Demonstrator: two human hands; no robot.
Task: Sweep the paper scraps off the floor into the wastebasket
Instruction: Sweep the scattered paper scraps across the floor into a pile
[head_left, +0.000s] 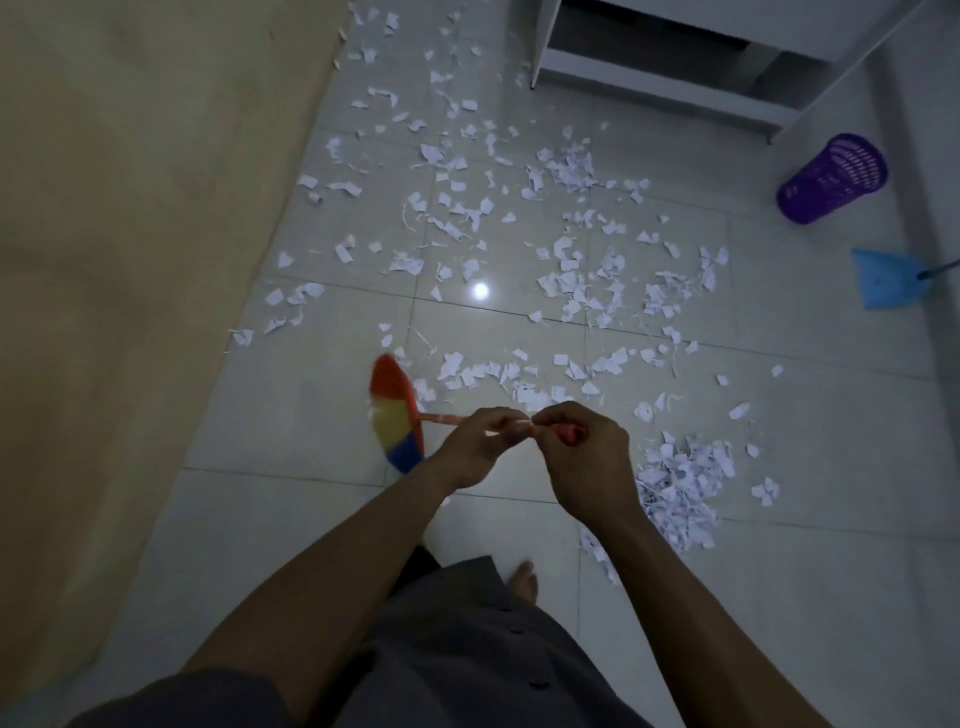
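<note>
- Both hands are wrapped round the thin orange handle (441, 417) of the broom (395, 415). The left hand (480, 441) sits lower, toward the head, and the right hand (582, 457) is just behind it at the grip end. All fingers are curled tight on the stick, and the two hands almost touch.
- The broom's red, yellow and blue head is down at the near left, blurred, at the left edge of the mess.
- Paper scraps (571, 270) cover the tiled floor (291, 519) from near to far, thickest in the middle and right. A gathered heap (680, 483) lies near right, just beside the right hand.
- The purple wastebasket (831, 179) is at the far right by the foot of a white shelf unit (675, 52). A blue dustpan (883, 278) lies nearer than it, at the right edge, well apart from the heap.
- I'd say the step is pulling loose scraps rightward into that heap.
- To do it well, keep the bristles low and in contact with the tile, and use short strokes. Paper this light will likely flutter off on a hard flick.
- Start at the beige wall (130, 260) on the left and work outward, so no strip needs a second pass.
- Grow the heap toward the dustpan side to shorten the later carry to the basket.
- A bare foot (524, 577) stands close to the heap's near edge and could scatter it with a careless step.
</note>
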